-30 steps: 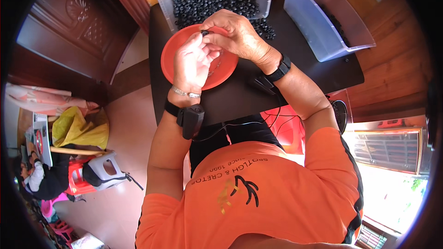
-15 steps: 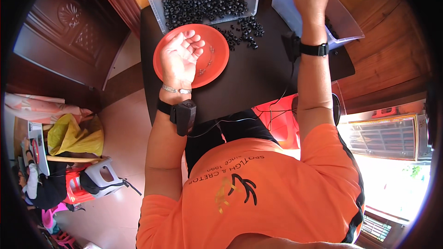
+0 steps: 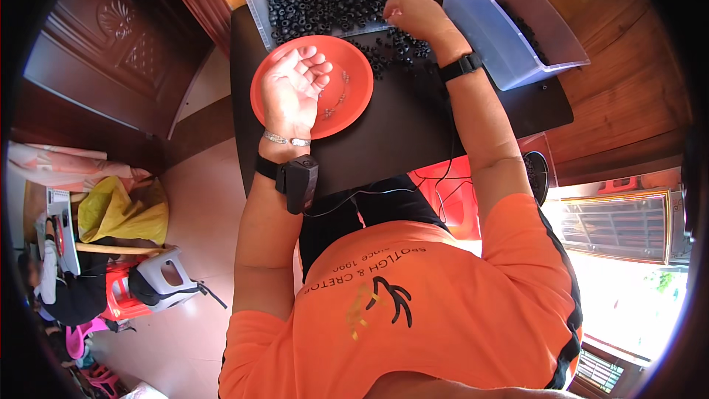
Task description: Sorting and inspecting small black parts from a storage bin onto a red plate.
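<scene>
Two translucent bins [image 3: 480, 37] apparently hold black rings [image 3: 329, 4].

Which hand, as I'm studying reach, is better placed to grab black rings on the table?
Probably the right hand: it is beside the black rings, while the left hand is palm-up over the red plate, farther off.

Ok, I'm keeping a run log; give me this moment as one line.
left hand: palm up over plate | right hand: near black rings, grip unclear

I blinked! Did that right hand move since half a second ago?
Yes, left: the right hand was over the right-hand bin, and is now left of it, near black rings.
</scene>
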`<move>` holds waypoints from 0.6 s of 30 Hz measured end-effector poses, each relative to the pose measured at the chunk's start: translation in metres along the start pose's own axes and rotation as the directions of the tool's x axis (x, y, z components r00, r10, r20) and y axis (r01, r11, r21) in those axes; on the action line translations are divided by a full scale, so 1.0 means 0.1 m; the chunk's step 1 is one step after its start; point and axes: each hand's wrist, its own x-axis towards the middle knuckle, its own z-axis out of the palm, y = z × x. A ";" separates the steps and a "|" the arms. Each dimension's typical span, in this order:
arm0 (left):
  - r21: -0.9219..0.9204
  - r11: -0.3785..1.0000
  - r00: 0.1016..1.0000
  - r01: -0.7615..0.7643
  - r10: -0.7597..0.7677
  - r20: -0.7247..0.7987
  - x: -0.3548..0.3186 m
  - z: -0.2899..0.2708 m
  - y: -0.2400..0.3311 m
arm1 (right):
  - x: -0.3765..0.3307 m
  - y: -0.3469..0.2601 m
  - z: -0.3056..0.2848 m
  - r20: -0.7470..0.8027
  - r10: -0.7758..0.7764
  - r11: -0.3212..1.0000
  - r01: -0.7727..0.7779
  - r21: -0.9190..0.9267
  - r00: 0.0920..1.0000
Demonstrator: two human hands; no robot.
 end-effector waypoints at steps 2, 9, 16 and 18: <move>-0.002 1.000 1.000 0.013 -0.013 -0.006 -0.01 0.01 0.01 | -0.04 0.08 -0.04 0.013 0.065 0.997 -0.065 -0.039 0.998; -0.014 1.000 1.000 0.016 -0.016 0.013 -0.01 0.01 0.02 | -0.18 0.34 -0.24 0.206 -0.010 1.000 0.007 0.015 0.978; -0.012 1.000 1.000 0.023 -0.023 0.011 0.01 -0.01 0.01 | -0.20 0.15 -0.18 0.369 -0.058 0.989 0.003 0.148 0.928; -0.005 1.000 1.000 0.001 -0.001 0.019 0.00 -0.01 0.01 | -0.18 0.14 -0.10 0.372 -0.044 0.992 -0.002 0.123 0.927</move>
